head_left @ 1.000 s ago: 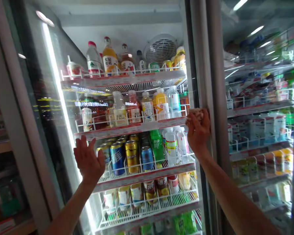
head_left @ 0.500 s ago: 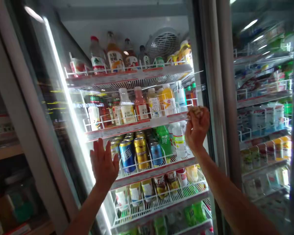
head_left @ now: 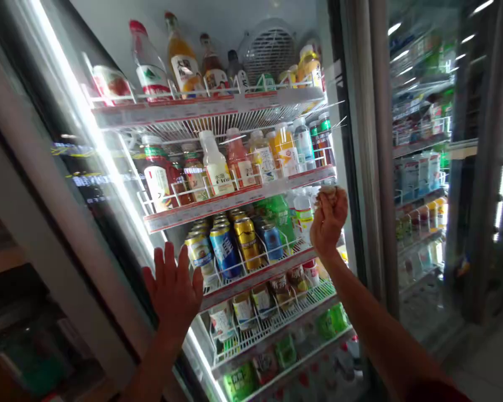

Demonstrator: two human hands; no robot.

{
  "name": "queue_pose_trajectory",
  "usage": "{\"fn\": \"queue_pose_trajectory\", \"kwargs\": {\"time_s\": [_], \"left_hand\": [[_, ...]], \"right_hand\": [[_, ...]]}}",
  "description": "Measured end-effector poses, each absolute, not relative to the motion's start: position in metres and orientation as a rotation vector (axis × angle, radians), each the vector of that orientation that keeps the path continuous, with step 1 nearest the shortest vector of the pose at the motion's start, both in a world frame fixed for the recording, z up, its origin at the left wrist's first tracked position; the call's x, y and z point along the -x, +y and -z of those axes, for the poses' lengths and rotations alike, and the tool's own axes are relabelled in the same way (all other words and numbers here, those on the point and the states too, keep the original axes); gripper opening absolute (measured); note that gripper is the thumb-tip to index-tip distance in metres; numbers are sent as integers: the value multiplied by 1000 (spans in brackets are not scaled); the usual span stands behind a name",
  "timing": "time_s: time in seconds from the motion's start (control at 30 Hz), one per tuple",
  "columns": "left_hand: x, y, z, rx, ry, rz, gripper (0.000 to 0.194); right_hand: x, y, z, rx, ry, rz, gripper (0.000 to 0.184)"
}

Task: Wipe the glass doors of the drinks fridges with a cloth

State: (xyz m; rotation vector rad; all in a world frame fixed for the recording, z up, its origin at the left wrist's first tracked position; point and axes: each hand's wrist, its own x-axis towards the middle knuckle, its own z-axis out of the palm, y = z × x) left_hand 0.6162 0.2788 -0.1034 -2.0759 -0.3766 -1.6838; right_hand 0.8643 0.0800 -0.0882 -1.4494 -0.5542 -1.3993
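Half a second earlier the right hand (head_left: pixel 329 226) had overlapped the right end of the second shelf's front edge; by this moment it had dropped just below that corner. Its fingers were clenched around a crumpled pale cloth (head_left: pixel 327 194), which appeared in front of the white-capped bottles (head_left: pixel 302 209) at the right end of the third shelf (head_left: pixel 262 282). Whether the cloth touched glass could not be told.

To the left, the left hand (head_left: pixel 176 290) was raised, palm forward, its fingers spread and holding nothing. It appeared near the left end of the third shelf, beside a row of drink cans (head_left: pixel 225 251), blue and gold among them.

Above, bottled drinks (head_left: pixel 218 170) lined the second shelf (head_left: pixel 243 199), and more bottles (head_left: pixel 184 67) stood on the top shelf (head_left: pixel 209 109). Along the cooler's left side ran a bright light strip (head_left: pixel 71 103).
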Motion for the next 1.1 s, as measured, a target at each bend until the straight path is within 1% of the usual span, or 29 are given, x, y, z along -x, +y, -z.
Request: {"fn": "queue_pose_trajectory", "kwargs": {"time_s": [0.07, 0.17, 0.23, 0.3, 0.4, 0.47, 0.53, 0.63, 0.7, 0.73, 0.8, 0.87, 0.93, 1.0, 1.1], "left_hand": [[-617, 281, 107, 2063, -358, 1697, 66], [-620, 282, 107, 2074, -333, 1714, 65], [-620, 282, 106, 2087, -333, 1726, 65], [-619, 282, 106, 2095, -348, 1725, 64], [-619, 281, 107, 2087, -367, 1721, 66], [-619, 281, 108, 2087, -368, 1727, 66], [-620, 280, 107, 2091, -360, 1743, 66], [-620, 280, 107, 2086, -345, 1758, 65], [-619, 281, 107, 2072, -347, 1748, 65], [-619, 281, 107, 2070, -354, 1735, 66], [-619, 281, 107, 2056, -362, 1721, 66], [-619, 281, 108, 2041, -367, 1716, 67], [-620, 281, 108, 2028, -374, 1723, 67], [-621, 281, 108, 2026, -388, 1729, 67], [-620, 281, 107, 2024, -390, 1729, 67]], "right_hand": [[-841, 96, 96, 1456, -617, 1408, 45], [-789, 130, 118, 1541, -1070, 1447, 43], [-780, 133, 130, 1547, -1324, 1502, 43], [-804, 114, 130, 1571, -1251, 1537, 42], [-861, 80, 110, 1508, -649, 1505, 42], [-874, 78, 96, 1417, -459, 1478, 43], [-853, 94, 94, 1385, -602, 1474, 44], [-801, 125, 111, 1401, -1141, 1475, 46], [-790, 127, 122, 1431, -1355, 1489, 49], [-796, 122, 125, 1450, -1338, 1501, 51], [-824, 104, 119, 1431, -1064, 1526, 56], [-852, 93, 105, 1330, -738, 1520, 55], [-855, 98, 92, 1252, -611, 1492, 54], [-828, 118, 89, 1245, -740, 1458, 55], [-779, 144, 100, 1306, -1248, 1475, 54]]}}
